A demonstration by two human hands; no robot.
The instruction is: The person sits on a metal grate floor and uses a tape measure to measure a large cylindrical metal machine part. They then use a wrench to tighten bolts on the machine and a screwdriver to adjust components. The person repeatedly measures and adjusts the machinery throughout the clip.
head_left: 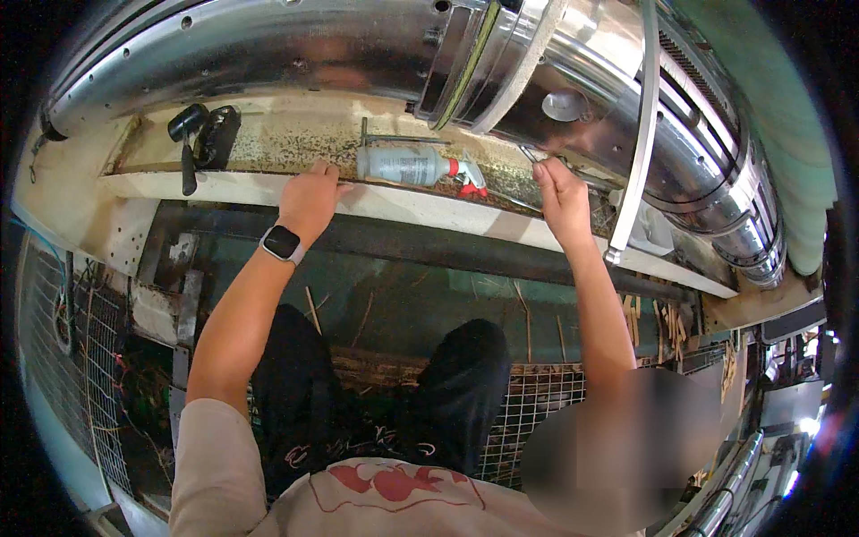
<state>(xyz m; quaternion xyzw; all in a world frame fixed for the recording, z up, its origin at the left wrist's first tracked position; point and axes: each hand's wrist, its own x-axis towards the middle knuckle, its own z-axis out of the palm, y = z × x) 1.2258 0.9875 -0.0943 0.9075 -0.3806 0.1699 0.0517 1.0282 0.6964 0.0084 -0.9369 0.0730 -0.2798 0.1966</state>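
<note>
At the bottom of the frame, dark-trousered knees point(474, 362) point toward a long pale rail point(429, 204), with wire mesh point(537, 394) below and between them. Bracing both legs squarely would probably help keep the reach steady.

Just left of centre, the left hand point(309, 201) rests at the rail, its fingers loosely bent; nothing shows in it, but its underside is hidden, so I cannot tell whether it grips the edge. It would serve well as a prop, taking weight off the working arm.

Right of centre, the right hand point(565, 199) is closed, thumb against curled fingers, on a slim metal tool point(528, 155) whose tip points up and left, near the underside of a large shiny cylinder point(313, 54). Whether the tip touches the metal I cannot tell. A firm pinch and a straight wrist should guard against slipping.

Beyond the rail, between the hands, a spray bottle point(403, 165) lies on its side, just below a thin metal bar point(407, 139); elbows had best clear both. A black mallet point(187, 121) lies at upper left, well apart.
</note>
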